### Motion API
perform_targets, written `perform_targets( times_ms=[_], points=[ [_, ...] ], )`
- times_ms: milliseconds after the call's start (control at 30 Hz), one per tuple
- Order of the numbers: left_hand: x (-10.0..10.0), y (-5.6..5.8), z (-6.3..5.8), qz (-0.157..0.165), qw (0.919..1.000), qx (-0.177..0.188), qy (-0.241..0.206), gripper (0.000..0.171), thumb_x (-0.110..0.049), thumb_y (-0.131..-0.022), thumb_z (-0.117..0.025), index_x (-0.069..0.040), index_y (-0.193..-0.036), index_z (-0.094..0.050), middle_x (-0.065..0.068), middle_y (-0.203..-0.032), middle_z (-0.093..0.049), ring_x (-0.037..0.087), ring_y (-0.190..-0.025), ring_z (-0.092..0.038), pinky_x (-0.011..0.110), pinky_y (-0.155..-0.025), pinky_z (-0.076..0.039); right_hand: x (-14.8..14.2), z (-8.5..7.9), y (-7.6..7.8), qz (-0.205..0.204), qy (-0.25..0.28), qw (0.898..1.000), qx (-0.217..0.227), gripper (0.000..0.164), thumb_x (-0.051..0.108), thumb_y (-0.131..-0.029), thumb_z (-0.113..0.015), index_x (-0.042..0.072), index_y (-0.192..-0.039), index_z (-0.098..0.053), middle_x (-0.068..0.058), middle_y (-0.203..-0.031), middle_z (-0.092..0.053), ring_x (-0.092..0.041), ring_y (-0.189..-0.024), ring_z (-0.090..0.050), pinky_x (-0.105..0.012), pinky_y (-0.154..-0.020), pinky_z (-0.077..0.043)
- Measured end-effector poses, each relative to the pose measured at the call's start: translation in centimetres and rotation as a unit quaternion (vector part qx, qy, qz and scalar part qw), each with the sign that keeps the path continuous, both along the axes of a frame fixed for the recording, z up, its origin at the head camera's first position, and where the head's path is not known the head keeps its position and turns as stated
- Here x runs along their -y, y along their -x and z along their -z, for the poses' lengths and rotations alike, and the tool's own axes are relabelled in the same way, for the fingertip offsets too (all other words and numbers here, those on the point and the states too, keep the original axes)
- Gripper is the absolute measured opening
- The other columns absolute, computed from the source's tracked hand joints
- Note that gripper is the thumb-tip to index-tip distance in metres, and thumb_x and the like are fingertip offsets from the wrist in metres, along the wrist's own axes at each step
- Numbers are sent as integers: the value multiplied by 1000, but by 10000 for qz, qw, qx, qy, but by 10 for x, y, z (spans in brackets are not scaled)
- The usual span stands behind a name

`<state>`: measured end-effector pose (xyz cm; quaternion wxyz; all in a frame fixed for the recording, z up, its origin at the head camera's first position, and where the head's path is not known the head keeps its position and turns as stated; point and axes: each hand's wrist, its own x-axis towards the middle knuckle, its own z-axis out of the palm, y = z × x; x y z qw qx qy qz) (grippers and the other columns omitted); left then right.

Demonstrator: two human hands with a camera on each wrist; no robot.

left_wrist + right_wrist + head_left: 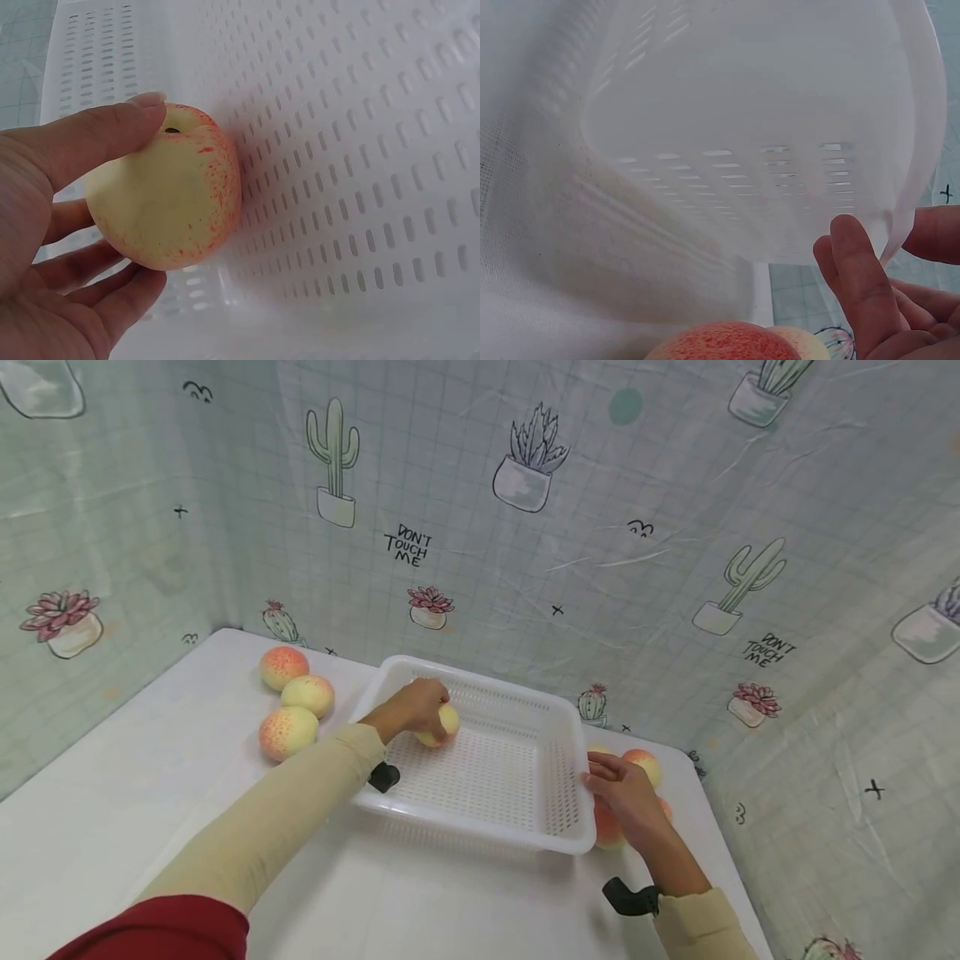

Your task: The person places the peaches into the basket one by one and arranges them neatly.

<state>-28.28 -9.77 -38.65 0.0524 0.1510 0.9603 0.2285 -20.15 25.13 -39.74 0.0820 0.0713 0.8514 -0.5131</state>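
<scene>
A white perforated plastic basket [480, 827] is in the middle of the white table. Inside its left part, my left hand [416, 706] grips a yellow peach with red speckles [165, 202]. The thumb lies over the peach's stem hollow and the fingers curl round its underside, close to the basket wall. At the basket's right end, my right hand [628, 793] pinches the rim [924, 97]. Its thumb is on one side of the rim and its fingertips [847, 229] are against the perforated outer wall.
Three peaches [288, 733] lie on the table left of the basket. Several more, one of them a redder peach [609, 828], sit beyond its right end, partly behind my right hand. A cactus-print curtain [480, 552] surrounds the table's back and sides.
</scene>
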Motion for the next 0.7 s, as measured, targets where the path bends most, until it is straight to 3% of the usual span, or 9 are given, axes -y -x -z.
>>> perform_targets(
  times_ms=[333, 533, 700],
  points=[
    [12, 1, -10, -41, 9993, 183, -317, 73, -28, -79, -89, 5, -138, -61, 21, -140, -65, 35, -129, -62, 45, -109, -52, 2, -2, 5, -86, -33, 10000, 36, 53, 20, -104, -64, 9, -153, -47, -18, -152, -58, -32, -128, -67, -45, -104, -58],
    [32, 6, -33, -21, 9953, 156, -953, 70, -30, -85, -86, 3, -142, -59, 21, -142, -64, 36, -132, -60, 49, -110, -52, 4, -5, 8, -64, -132, 9998, 117, 55, 21, -104, -63, 8, -155, -45, -19, -153, -57, -33, -130, -65, -44, -103, -58],
    [57, 7, -52, -194, 9892, 110, -1451, 71, -31, -87, -84, 0, -145, -58, 20, -146, -61, 36, -136, -56, 52, -114, -48, 7, -5, 9, -31, -94, 9998, 144, 55, 23, -105, -63, 10, -155, -45, -18, -153, -57, -31, -129, -66, -45, -105, -57]
  ],
)
